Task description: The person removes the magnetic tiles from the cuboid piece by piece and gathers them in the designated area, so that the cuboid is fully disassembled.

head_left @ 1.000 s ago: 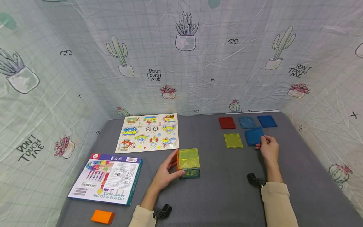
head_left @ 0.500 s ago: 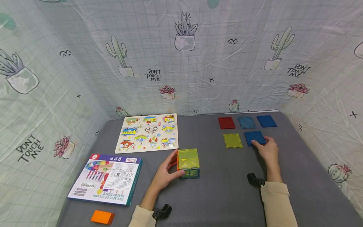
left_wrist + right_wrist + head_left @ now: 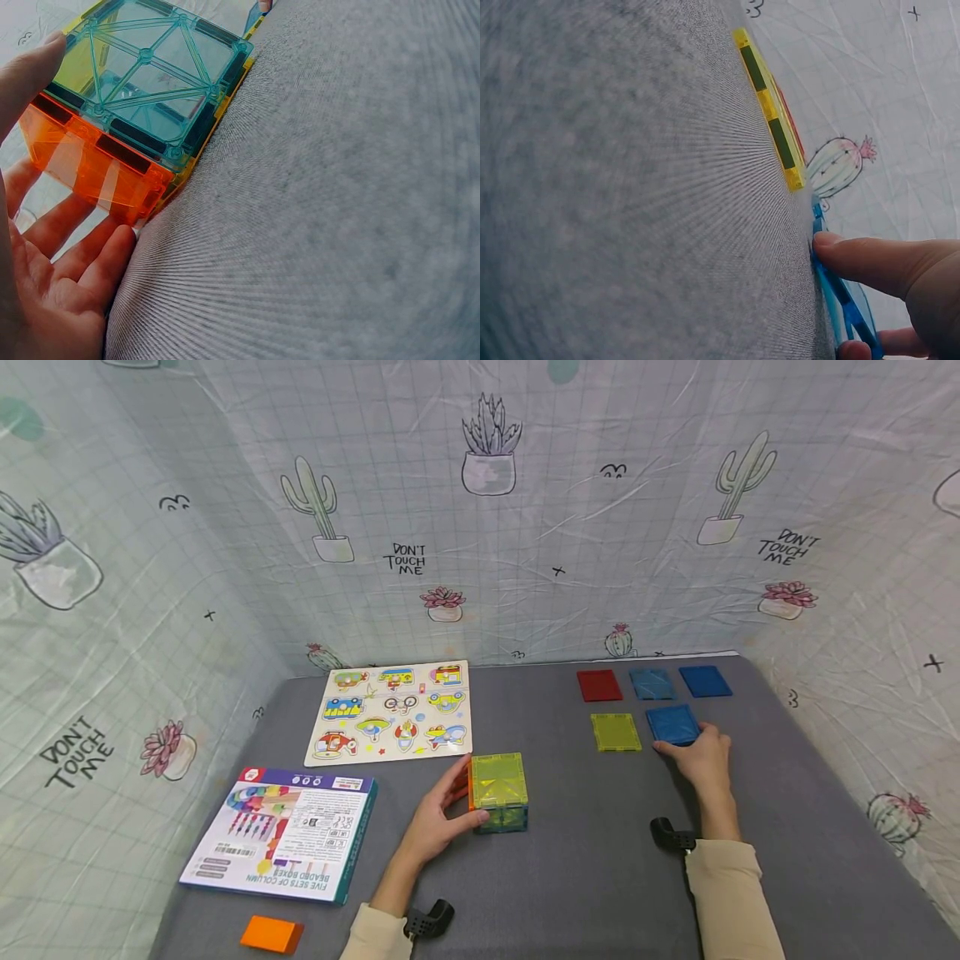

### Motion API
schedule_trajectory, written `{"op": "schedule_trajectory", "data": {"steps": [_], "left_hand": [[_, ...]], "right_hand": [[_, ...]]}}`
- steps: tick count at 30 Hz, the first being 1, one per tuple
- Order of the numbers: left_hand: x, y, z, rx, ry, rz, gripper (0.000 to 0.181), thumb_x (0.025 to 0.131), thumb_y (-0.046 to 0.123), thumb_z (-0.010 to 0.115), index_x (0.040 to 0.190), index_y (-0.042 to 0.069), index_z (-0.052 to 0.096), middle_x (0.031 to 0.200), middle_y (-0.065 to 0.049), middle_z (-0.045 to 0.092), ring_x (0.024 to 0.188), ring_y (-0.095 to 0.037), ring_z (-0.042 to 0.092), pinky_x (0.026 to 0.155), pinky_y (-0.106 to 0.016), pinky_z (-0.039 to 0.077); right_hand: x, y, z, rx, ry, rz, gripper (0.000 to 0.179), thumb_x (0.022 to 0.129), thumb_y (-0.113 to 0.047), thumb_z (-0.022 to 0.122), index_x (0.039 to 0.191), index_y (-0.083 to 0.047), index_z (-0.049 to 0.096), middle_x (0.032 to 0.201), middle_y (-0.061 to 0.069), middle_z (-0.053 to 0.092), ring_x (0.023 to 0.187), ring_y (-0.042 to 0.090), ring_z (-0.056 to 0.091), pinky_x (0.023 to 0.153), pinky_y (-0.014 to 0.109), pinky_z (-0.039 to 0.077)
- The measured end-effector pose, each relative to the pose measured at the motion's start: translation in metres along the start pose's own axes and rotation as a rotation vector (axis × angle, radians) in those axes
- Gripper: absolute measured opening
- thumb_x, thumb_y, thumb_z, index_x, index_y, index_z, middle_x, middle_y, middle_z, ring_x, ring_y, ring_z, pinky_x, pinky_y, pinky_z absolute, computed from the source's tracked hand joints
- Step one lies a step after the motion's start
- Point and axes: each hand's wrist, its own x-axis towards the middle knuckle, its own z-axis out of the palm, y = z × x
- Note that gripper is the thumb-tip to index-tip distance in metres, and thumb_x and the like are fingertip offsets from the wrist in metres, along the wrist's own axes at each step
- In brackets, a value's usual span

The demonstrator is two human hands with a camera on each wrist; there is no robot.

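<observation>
A cube of see-through magnetic tiles [image 3: 499, 781] stands mid-table, yellow on top and orange on its left. My left hand [image 3: 438, 817] holds it by the near left corner. In the left wrist view, the thumb lies at the teal face [image 3: 146, 82], fingertips against the orange side [image 3: 105, 161]. Further right, my right hand [image 3: 707, 762] grips a blue magnetic tile [image 3: 672, 723] between thumb and fingers. The right wrist view shows this blue tile [image 3: 845, 304] edge-on and tilted, thumb [image 3: 855, 259] on one end and fingertips at the other.
Beside the right hand lies a yellow tile [image 3: 617, 732]. Behind are a red tile [image 3: 599, 686], a light blue tile [image 3: 652, 683] and a darker blue tile [image 3: 705, 681]. Leftward are a vehicle puzzle board [image 3: 390, 710], a beaded-toy box [image 3: 277, 831] and an orange block [image 3: 272, 934].
My right hand has set the blue tile lower, shifted its thumb to the tile's near left corner and spread its grip across the near edge. The left hand and cube have stayed put.
</observation>
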Motion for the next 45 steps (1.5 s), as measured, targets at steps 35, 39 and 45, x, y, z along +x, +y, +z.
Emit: {"op": "schedule_trajectory", "data": {"steps": [35,39,45], "left_hand": [[0.000,0.001,0.000,-0.001,-0.002,0.006,0.085,0.087,0.016,0.077,0.158,0.014,0.030,0.151,-0.006,0.050,0.139,-0.029,0.048,0.115,-0.041,0.044],[0.000,0.001,0.000,-0.001,-0.002,0.007,0.085,0.087,0.016,0.077,0.158,0.013,0.030,0.151,-0.006,0.050,0.139,-0.029,0.048,0.115,-0.043,0.043],[0.000,0.000,0.000,0.001,-0.003,0.016,0.085,0.087,0.015,0.077,0.158,0.013,0.030,0.151,-0.007,0.051,0.139,-0.030,0.048,0.115,-0.044,0.043]], "right_hand": [[-0.003,-0.003,-0.003,0.020,-0.006,-0.012,0.093,0.094,-0.041,0.066,0.152,0.014,0.020,0.150,0.040,0.012,0.135,0.055,0.028,0.114,0.067,0.032],[-0.003,-0.005,-0.004,0.050,0.012,-0.034,0.089,0.095,-0.041,0.064,0.153,0.012,0.022,0.152,0.039,0.011,0.137,0.054,0.026,0.114,0.066,0.032],[-0.007,-0.012,-0.007,0.046,0.041,-0.082,0.086,0.096,-0.040,0.063,0.153,0.012,0.024,0.152,0.039,0.016,0.138,0.053,0.026,0.112,0.066,0.033]]}}
